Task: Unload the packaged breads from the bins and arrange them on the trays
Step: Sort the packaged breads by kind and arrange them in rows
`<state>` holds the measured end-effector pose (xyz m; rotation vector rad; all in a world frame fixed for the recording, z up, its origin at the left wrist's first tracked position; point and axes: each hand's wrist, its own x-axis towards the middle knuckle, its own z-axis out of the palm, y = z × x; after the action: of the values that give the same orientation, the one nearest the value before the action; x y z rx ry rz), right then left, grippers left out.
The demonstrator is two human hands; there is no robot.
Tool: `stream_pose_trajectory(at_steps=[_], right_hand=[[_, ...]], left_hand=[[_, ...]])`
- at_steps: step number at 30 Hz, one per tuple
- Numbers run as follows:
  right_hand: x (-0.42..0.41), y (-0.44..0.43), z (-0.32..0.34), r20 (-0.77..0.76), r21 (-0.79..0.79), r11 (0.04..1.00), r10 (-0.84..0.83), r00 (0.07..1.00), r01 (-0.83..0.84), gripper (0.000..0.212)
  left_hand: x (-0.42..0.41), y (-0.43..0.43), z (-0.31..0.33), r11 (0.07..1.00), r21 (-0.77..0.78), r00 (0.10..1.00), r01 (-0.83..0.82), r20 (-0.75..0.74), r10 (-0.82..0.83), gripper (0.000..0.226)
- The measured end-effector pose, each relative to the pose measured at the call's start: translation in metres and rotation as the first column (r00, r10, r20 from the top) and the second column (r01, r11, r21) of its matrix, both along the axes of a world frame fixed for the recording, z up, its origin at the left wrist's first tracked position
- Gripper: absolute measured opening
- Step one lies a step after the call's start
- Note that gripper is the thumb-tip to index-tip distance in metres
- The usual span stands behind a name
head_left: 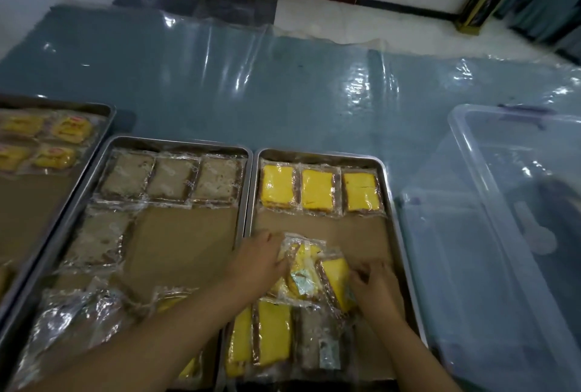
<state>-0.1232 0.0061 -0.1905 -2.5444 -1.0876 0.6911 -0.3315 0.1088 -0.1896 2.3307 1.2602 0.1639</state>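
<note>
Both my hands work over the right metal tray (pixel 393 234). My left hand (pixel 261 261) grips a clear-wrapped yellow bread (pixel 301 272) lying tilted in the tray's middle. My right hand (pixel 374 288) pinches a second yellow packaged bread (pixel 336 278) that leans against the first. Three yellow breads (pixel 317 193) lie in a row along the tray's far end. More packaged breads (pixel 273 335) lie loose at its near end. The middle tray (pixel 176 240) holds a row of brown packaged breads (pixel 171 179).
A third tray (pixel 103 127) at the far left carries orange-yellow packaged breads. A clear plastic bin (pixel 509 234) stands to the right of the trays, apparently with nothing in it. The table wears a blue cloth under shiny clear plastic (pixel 283 86). Floor and doors lie beyond.
</note>
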Motion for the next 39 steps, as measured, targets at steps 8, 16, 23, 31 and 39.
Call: stream_pose_trajectory(at_steps=[8,16,23,31,39], right_hand=[[-0.027,-0.018,0.025,-0.352,-0.129,0.985,-0.156,0.923,0.117,0.031],[-0.014,-0.031,0.026,-0.573,0.006,0.865,-0.408,0.711,0.501,0.020],[0.022,-0.020,0.043,-0.755,0.188,0.645,-0.387,0.529,0.741,0.006],[0.017,0.018,0.044,-0.842,0.133,0.711,-0.287,0.457,0.690,0.009],[-0.014,0.064,0.036,-0.856,0.202,0.878,-0.057,0.514,0.434,0.011]], left_hand=[[0.014,-0.009,-0.003,0.961,-0.274,0.997,-0.030,0.057,0.047,0.084],[0.022,-0.020,-0.006,0.972,-0.233,0.987,0.027,0.160,0.011,0.068],[0.042,-0.041,0.005,0.927,-0.327,0.970,0.183,0.211,-0.118,0.071],[0.040,-0.046,0.004,0.871,-0.437,0.960,0.225,0.254,-0.120,0.049],[0.007,0.020,0.025,0.836,-0.502,0.774,-0.219,0.432,0.463,0.035]])
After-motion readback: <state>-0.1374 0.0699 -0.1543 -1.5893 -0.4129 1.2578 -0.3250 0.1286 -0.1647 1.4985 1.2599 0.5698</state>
